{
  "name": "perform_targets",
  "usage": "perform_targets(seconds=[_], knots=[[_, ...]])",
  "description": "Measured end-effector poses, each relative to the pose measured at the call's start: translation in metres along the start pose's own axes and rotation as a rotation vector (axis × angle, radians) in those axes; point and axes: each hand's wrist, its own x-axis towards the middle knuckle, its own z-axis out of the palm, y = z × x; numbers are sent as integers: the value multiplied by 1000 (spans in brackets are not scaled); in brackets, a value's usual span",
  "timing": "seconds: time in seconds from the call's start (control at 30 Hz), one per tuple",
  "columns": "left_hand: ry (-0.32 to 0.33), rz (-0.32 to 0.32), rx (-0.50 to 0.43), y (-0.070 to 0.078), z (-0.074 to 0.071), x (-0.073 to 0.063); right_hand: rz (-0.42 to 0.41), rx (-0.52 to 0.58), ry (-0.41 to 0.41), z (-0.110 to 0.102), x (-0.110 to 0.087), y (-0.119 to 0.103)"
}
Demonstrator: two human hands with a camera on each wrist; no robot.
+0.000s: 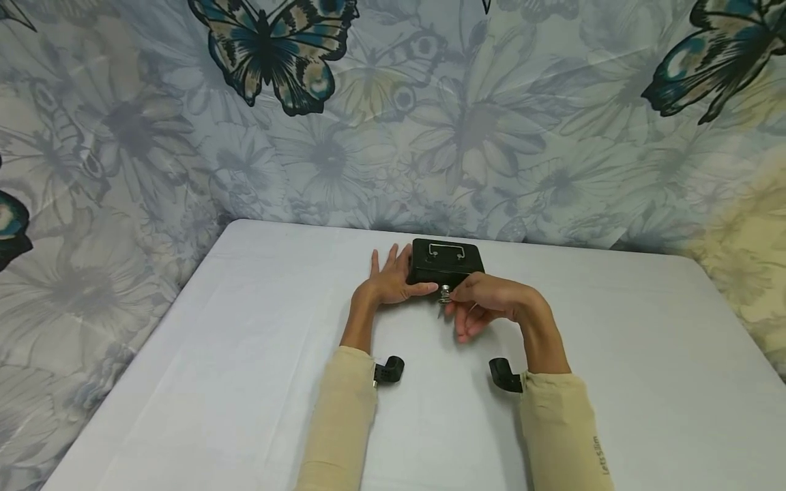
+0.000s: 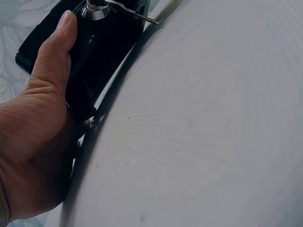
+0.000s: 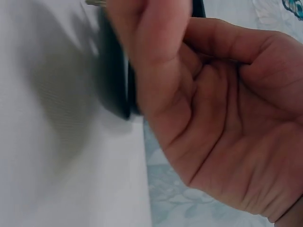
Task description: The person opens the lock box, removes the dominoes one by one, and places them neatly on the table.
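A small black cash box (image 1: 424, 267) with a wire handle on its lid stands near the far edge of the white table. From its front sticks a silver lock (image 2: 96, 12), with a thin metal key (image 2: 137, 15) hanging there in the left wrist view. My left hand (image 1: 391, 283) rests against the box's left side, fingers spread and straight, thumb along the front beside the lock. Thumb and fingertips of my right hand (image 1: 491, 299) pinch a key at the lock, the other fingers loosely bent below. In the right wrist view, the fingers hide most of the box.
The white table (image 1: 258, 382) carries the box and both forearms. Behind it hangs a cloth (image 1: 381, 150) printed with flowers and butterflies. Black wrist mounts (image 1: 389, 370) stick inward from both beige sleeves (image 1: 559, 429).
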Motion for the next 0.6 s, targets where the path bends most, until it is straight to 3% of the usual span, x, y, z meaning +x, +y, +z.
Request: perform_targets(seconds=[0.33,0.6], knots=[[-30,16,-38,8,-8,-13,-68,161,-70,-2,5,12],[-34,14,-13,14,-15,-22,-127,277,-111,-2,11,24]])
